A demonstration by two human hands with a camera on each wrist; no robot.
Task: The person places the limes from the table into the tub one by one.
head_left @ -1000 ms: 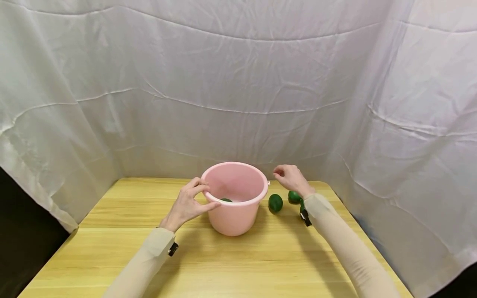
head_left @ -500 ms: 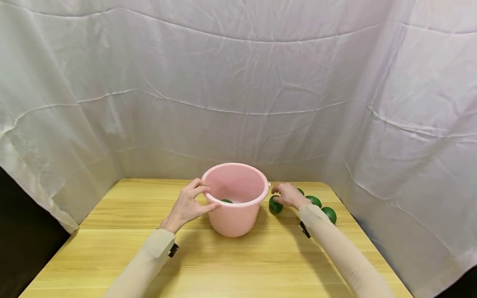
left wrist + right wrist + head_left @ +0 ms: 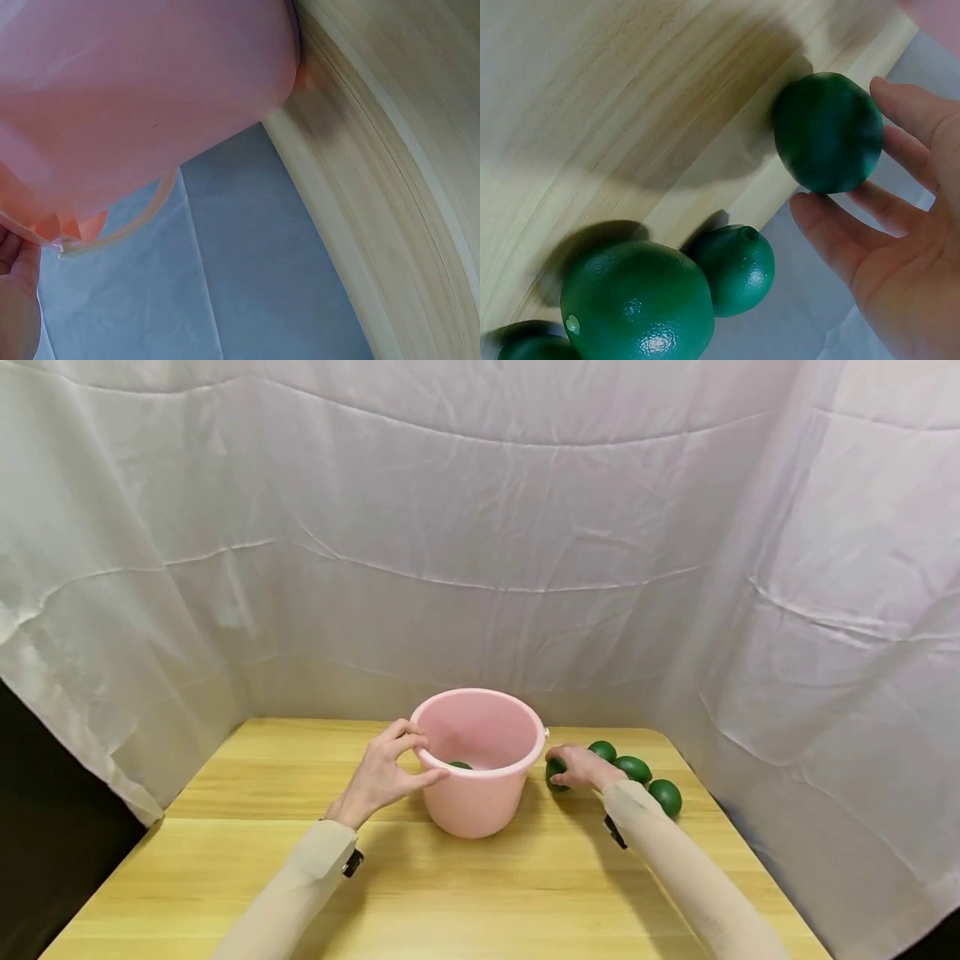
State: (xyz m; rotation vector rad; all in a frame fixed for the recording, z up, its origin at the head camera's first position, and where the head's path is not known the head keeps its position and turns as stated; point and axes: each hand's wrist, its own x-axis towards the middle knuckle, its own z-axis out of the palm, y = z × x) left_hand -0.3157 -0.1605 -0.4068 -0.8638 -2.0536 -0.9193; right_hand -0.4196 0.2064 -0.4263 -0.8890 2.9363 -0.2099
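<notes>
Pale, creased curtain fabric (image 3: 480,527) hangs behind the pink bucket (image 3: 471,806) and to both sides of it. Beneath the bucket spreads a yellow wood-grain tabletop (image 3: 450,902). The bucket stands upright with its mouth uncovered; the left wrist view shows its curved handle (image 3: 154,210) beside the outer wall. Two pale sleeves reach in, the left sleeve (image 3: 288,893) from the bucket's near left, the right sleeve (image 3: 686,868) from its near right. At the bucket's left rim, the left hand (image 3: 380,779) grips the edge, thumb toward the near side, fingers farther back. Just right of the bucket, the right hand (image 3: 585,768) has thumb and fingers curved round a green lime (image 3: 829,135); whether this fruit touches the wood I cannot tell. Beyond that hand, farther right of the bucket, a far lime (image 3: 602,750), a middle lime (image 3: 632,768) and a near lime (image 3: 665,797) form a slanting row. Inside the bucket lies one more lime (image 3: 460,766), partly hidden by the rim. Small black devices (image 3: 353,862) sit at both cuffs.
</notes>
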